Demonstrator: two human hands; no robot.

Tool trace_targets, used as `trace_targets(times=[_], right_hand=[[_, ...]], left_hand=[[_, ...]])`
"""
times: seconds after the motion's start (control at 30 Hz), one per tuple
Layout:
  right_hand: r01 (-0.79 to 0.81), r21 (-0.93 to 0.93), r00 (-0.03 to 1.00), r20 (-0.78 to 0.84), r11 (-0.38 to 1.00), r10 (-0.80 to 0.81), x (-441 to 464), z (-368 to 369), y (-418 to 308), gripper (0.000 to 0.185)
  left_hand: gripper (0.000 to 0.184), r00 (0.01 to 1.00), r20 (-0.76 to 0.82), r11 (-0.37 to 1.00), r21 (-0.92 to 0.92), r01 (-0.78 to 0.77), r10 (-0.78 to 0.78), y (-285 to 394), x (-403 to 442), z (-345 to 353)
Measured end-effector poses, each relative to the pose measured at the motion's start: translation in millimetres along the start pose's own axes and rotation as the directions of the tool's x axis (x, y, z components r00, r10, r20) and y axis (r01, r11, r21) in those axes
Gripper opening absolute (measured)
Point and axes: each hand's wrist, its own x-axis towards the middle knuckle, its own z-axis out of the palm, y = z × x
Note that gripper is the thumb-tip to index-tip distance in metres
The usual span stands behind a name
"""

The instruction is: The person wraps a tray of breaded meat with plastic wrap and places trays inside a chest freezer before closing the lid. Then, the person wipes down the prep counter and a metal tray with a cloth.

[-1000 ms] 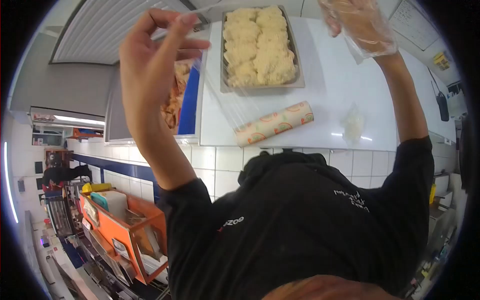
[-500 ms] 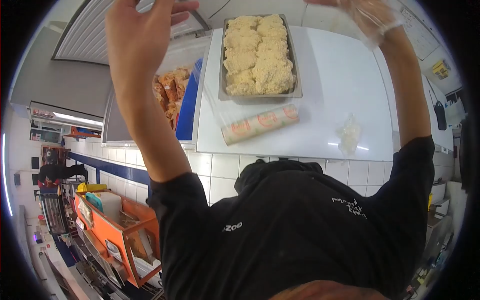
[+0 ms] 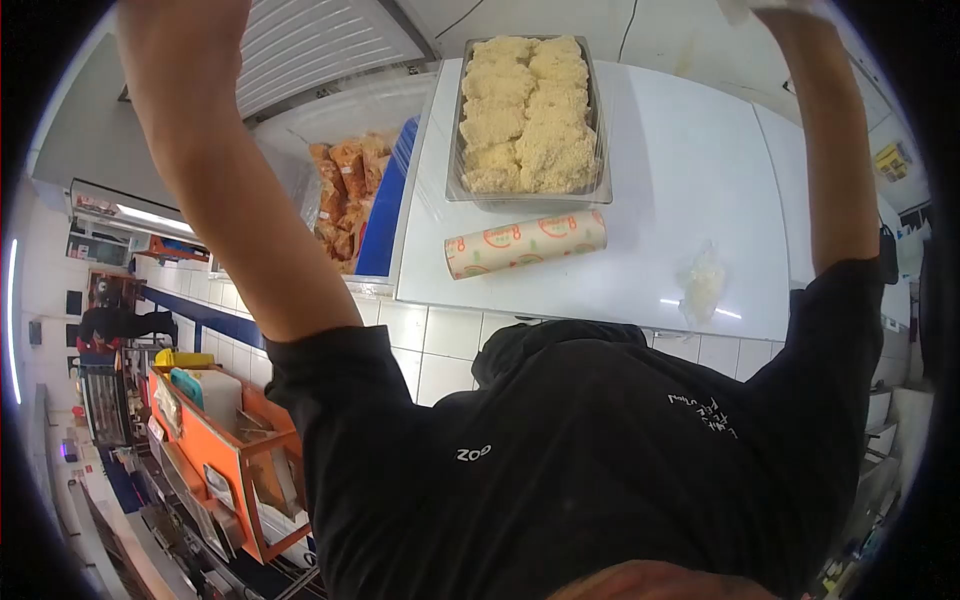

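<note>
My left hand (image 3: pixel 190 40) is raised at the top left edge, its fingers out of frame. At the top right edge only the base of my right hand (image 3: pixel 785 8) shows, with clear plastic on it; its fingers are cut off too. Between my arms a metal pan (image 3: pixel 530 203) full of pale, crumb-coated pieces (image 3: pixel 530 120) stands on the white table. Clear film seems to stretch around the pan, its extent hard to make out. In front lies a roll (image 3: pixel 525 245) printed with orange and green logos. What either hand holds is hidden.
Left of the white tabletop (image 3: pixel 690 160), an open chest (image 3: pixel 385 215) with a blue edge holds bags of reddish-brown food (image 3: pixel 345 180). A crumpled clear plastic bag (image 3: pixel 703 285) lies at the table's right front. An orange cart (image 3: pixel 215 455) and a person (image 3: pixel 120 325) are further left.
Both hands have moved up and outward, mostly leaving the frame. The view has shifted slightly, and the roll appears turned a little. The pan and its contents look the same.
</note>
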Motion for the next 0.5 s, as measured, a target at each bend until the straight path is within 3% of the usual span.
trace_targets(times=[0.1,0.2,0.3,0.33,0.43,0.47,0.5], right_hand=[[0.009,-0.027,1.0,-0.011,1.0,-0.009,4,2,-3,0.038],[0.022,-0.056,1.0,-0.019,0.998,-0.023,10,2,-6,0.038],[0.03,-0.09,0.999,-0.033,0.995,-0.033,17,4,-8,0.037],[0.031,-0.109,0.999,-0.035,0.994,-0.035,21,6,-8,0.037],[0.052,-0.158,0.996,-0.058,0.986,-0.062,32,11,-12,0.036],[0.049,-0.182,0.996,-0.069,0.982,-0.063,38,12,-11,0.036],[0.064,-0.195,0.994,-0.075,0.979,-0.08,43,12,-14,0.036]], left_hand=[[0.019,0.993,-0.043,0.993,-0.047,-0.109,0.107,-19,28,10],[0.02,0.94,0.063,0.931,-0.178,-0.32,0.335,-41,51,-4],[0.019,0.945,0.213,0.916,-0.369,-0.157,0.248,-52,61,-7],[0.018,0.971,0.054,0.936,-0.284,-0.209,0.234,-52,49,6],[0.02,0.969,0.139,0.916,-0.376,-0.14,0.205,-50,69,-42],[0.021,0.874,0.397,0.496,-0.719,0.487,-0.282,-44,83,-63],[0.023,0.768,0.525,0.256,-0.737,0.626,-0.366,-39,84,-60]])
